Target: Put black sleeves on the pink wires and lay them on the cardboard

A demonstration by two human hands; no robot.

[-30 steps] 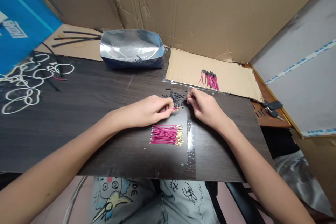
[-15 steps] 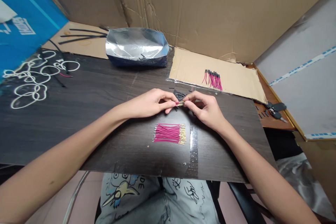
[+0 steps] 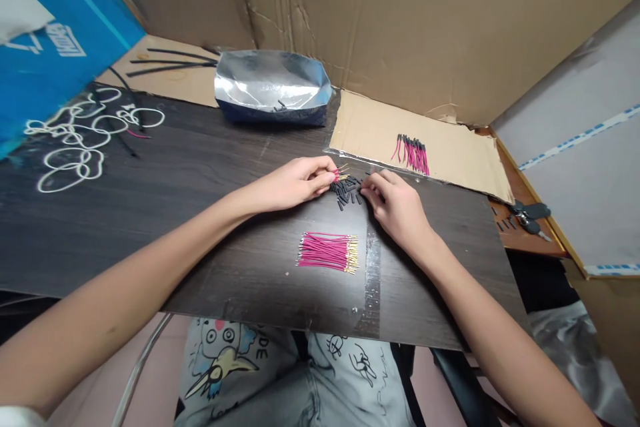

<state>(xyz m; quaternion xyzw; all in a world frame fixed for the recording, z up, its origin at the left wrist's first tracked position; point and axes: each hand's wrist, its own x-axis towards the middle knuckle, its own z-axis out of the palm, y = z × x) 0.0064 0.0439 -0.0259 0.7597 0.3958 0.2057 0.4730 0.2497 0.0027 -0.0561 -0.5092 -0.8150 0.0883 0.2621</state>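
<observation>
Pinches a few red wires (image 3: 337, 175) tight in left hand (image 3: 303, 182) grip, with gold ends (image 3: 344, 177) past fingertips, beside black tubes (image 3: 349, 191). Bunches right hand (image 3: 395, 200) at opposite edge, with grip nearly closed; can't tell contents. Shows dark tabletop (image 3: 225, 167), wire row (image 3: 325, 250) nearer body, cardboard wall (image 3: 390, 27) behind.

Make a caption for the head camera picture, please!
Left hand pinching gold-tipped red wires, right hand beside a pile of short black tubes.
</observation>
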